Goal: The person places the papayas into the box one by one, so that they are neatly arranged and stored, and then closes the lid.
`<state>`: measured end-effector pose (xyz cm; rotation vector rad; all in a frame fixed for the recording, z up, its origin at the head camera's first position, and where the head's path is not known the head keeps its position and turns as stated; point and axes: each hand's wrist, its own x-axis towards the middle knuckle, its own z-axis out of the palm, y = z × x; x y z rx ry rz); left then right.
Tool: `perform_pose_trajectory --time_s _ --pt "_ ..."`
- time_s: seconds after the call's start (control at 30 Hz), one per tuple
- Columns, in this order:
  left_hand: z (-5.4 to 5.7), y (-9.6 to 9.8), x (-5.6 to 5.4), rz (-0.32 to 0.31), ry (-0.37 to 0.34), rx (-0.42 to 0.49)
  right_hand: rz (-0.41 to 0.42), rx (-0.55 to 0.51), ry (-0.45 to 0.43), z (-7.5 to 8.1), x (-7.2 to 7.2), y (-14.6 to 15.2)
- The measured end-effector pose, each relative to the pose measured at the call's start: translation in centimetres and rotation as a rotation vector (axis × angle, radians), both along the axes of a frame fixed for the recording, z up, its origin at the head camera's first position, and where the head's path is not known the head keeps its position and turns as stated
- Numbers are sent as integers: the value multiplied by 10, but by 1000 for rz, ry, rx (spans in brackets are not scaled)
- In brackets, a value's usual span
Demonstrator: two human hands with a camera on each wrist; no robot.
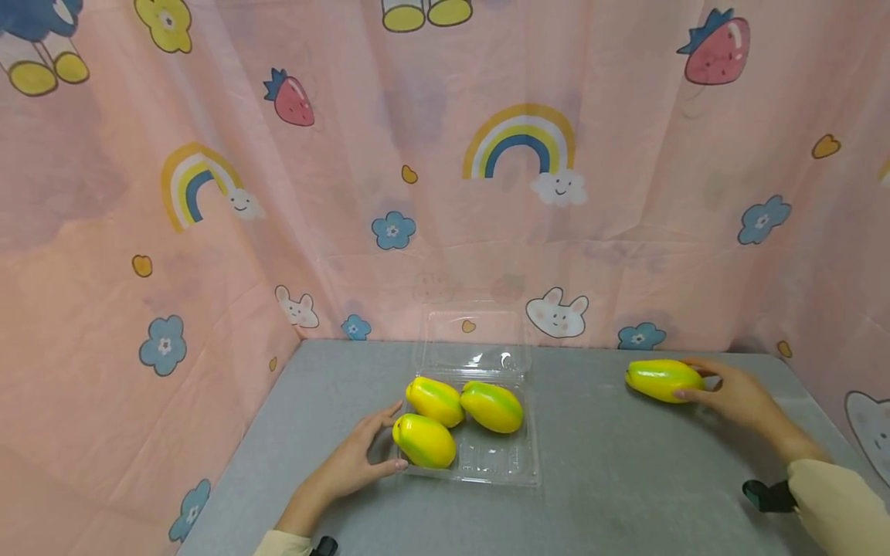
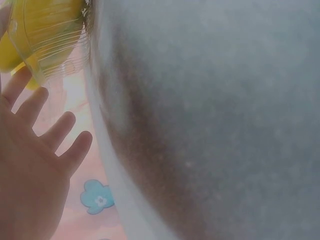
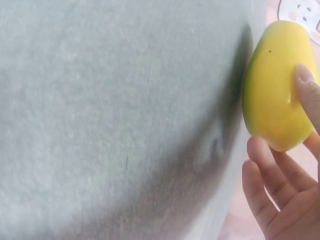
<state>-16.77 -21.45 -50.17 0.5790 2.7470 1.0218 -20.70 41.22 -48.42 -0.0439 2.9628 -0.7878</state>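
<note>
A person's right hand (image 1: pixel 740 398) is gripping a yellow-green fruit (image 1: pixel 660 381) by one end, thumb on the near side, the other end pointing out to that hand's left. Whether this fruit is resting on the grey counter (image 1: pixel 612 479) or hanging just above it, I cannot tell.

Well to the left, the left hand (image 1: pixel 353 461) is spreading its fingers, nearly straight, at the side of a clear box (image 1: pixel 497 461) — the thumb is meeting the near corner. Inside the box, just right of this hand, three similar fruits (image 1: pixel 425 442) are lying: two close to the fingers, one farther right. The lid (image 1: pixel 445 357) is standing open beyond them. Past both hands, a pink patterned cloth (image 1: pixel 626 147) is hanging.
</note>
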Motion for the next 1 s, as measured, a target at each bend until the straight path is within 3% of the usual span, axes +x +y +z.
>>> perform_pose_trajectory --time_s 1.0 --pt "1 1 1 13 -21 1 44 -14 49 8 13 -50"
